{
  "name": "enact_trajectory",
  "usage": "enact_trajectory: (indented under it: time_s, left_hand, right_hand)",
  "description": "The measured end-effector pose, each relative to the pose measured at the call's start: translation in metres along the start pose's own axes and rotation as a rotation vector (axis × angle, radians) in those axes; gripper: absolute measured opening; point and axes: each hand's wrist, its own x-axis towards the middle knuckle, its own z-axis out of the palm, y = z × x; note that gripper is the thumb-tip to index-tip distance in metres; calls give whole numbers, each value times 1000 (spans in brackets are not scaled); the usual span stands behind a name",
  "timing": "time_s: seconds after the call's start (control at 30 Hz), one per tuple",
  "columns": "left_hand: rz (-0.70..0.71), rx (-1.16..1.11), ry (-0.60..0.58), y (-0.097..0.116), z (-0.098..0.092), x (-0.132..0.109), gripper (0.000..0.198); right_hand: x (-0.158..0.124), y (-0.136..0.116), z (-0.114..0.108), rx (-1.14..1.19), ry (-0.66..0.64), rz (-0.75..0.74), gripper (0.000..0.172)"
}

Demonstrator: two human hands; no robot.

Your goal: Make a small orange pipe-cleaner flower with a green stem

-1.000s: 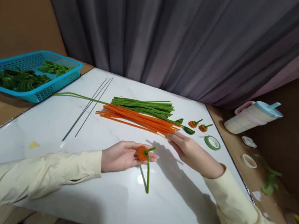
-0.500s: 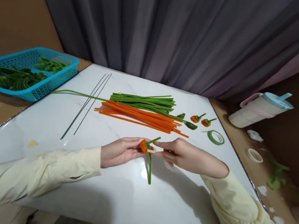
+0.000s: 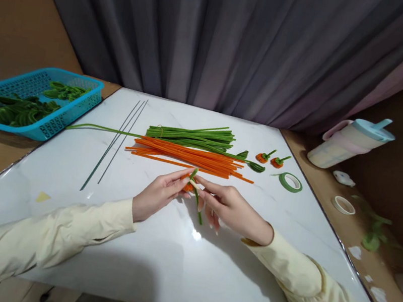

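Between my two hands is a small orange pipe-cleaner pumpkin (image 3: 188, 188) with green pipe-cleaner strands (image 3: 198, 205) sticking up and hanging down from it. My left hand (image 3: 159, 193) is closed on the pumpkin from the left. My right hand (image 3: 232, 208) pinches at its top, thumb and forefinger meeting beside the green strands and a pale, thin tip. Just beyond my hands lie a bundle of orange pipe cleaners (image 3: 189, 156) and a bundle of green pipe cleaners (image 3: 188, 135). Two finished-looking orange pumpkins (image 3: 262, 157) with green stems rest to the right.
A blue basket (image 3: 78, 108) of green leaf shapes stands at the left. Thin dark wires (image 3: 112, 144) lie on the white tabletop (image 3: 93, 256). Green tape (image 3: 290, 182) is at the right, with a tumbler (image 3: 348, 143) and a white ring (image 3: 344, 205) beyond the table edge.
Both hands have moved slightly up and left and closer together around the pumpkin. The pumpkin has turned, and the upper green strand now points more upright.
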Motion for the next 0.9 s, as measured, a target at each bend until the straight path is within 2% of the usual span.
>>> enact_trajectory:
  time_s: [0.1, 0.17, 0.23, 0.33, 0.43, 0.57, 0.77, 0.9]
  left_hand:
    - [13, -49, -9, 1, -2, 2, 41]
    - [22, -57, -11, 3, -3, 4, 39]
    - [33, -47, -18, 5, -4, 4, 39]
    - [48, -24, -4, 8, -6, 5, 40]
    - [71, -2, 1, 10, -7, 5, 32]
    - [101, 42, -18, 10, -8, 5, 27]
    - [106, 66, 14, 8, -8, 5, 32]
    - [128, 98, 35, 8, -9, 5, 25]
  right_hand:
    - [4, 4, 11, 177, 130, -12, 48]
    - [6, 5, 17, 255, 156, 4, 48]
    - [7, 5, 18, 272, 138, 26, 48]
    - [7, 2, 13, 276, 46, 79, 53]
    - [5, -4, 4, 312, -28, 135, 58]
    - [3, -10, 1, 353, -51, 142, 56]
    - [4, -9, 2, 351, -50, 166, 54]
    - [4, -9, 2, 322, -61, 137, 48]
